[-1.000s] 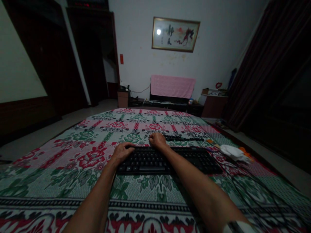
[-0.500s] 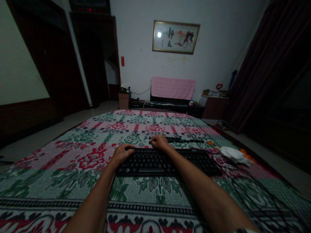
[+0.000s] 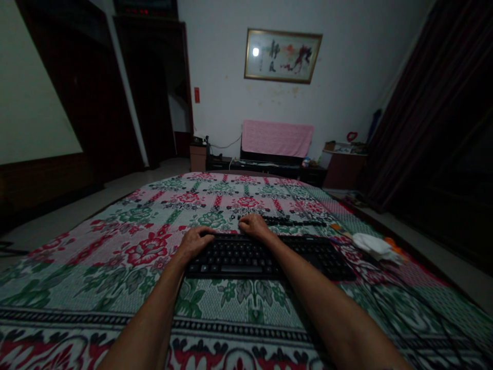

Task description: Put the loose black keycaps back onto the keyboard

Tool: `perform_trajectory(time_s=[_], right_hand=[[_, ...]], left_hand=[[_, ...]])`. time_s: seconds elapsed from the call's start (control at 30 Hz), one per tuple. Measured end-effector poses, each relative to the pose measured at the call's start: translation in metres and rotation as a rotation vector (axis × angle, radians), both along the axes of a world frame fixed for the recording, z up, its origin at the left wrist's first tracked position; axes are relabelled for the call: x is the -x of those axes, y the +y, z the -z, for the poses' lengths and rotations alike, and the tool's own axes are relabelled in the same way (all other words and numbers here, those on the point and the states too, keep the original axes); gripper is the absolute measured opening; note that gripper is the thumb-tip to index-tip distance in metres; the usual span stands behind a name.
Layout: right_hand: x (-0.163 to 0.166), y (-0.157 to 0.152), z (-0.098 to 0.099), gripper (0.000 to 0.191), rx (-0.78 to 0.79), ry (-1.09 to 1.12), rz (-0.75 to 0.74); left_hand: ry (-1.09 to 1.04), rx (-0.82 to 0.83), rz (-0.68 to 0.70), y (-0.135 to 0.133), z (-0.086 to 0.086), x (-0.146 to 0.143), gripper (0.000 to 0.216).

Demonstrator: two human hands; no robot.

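Note:
A black keyboard (image 3: 300,255) lies flat on the flowered bed cover (image 3: 115,246) in front of me. My left hand (image 3: 194,242) rests on its far left corner, fingers curled down over the edge and the keys. Closed in a loose pinch, my right hand (image 3: 252,226) sits at the keyboard's far edge near the middle; what its fingertips hold is hidden. Just beyond that hand a row of small dark pieces (image 3: 296,222) lies on the cover.
A crumpled white cloth (image 3: 372,245) and small orange bits (image 3: 393,247) lie at the bed's right side, with dark cables (image 3: 389,303) running toward me. Beyond the bed stand a low cabinet with a pink cloth (image 3: 276,139), a side table (image 3: 341,167) and dark curtains.
Both hands stay at the keyboard's far edge. The right hand has shifted slightly to the right along it; the view itself wobbles a little.

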State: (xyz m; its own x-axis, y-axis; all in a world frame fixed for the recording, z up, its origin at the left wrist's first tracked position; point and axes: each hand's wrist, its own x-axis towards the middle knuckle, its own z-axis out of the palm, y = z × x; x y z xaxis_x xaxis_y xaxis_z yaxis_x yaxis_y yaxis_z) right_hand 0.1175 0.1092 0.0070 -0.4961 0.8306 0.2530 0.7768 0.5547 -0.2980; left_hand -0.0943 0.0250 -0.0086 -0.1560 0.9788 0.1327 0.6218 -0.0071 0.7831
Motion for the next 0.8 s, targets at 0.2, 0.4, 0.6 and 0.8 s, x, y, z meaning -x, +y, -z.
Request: perform_trajectory(time_s=[0.2, 0.4, 0.6, 0.8], right_hand=[[0.004, 0.006, 0.004, 0.027, 0.065, -0.005, 0.041], [0.010, 0.004, 0.003, 0.029, 0.043, 0.000, 0.067], [0.002, 0.005, 0.001, 0.031, 0.062, -0.008, 0.053], [-0.001, 0.007, 0.002, 0.031, 0.149, 0.002, 0.072]], left_hand=[[0.024, -0.015, 0.011, 0.000, -0.001, 0.000, 0.025], [0.024, -0.010, 0.009, 0.000, -0.001, 0.001, 0.027], [0.008, 0.010, 0.000, 0.002, 0.002, 0.002, 0.027], [-0.007, 0.022, 0.000, 0.004, 0.003, 0.003, 0.026]])
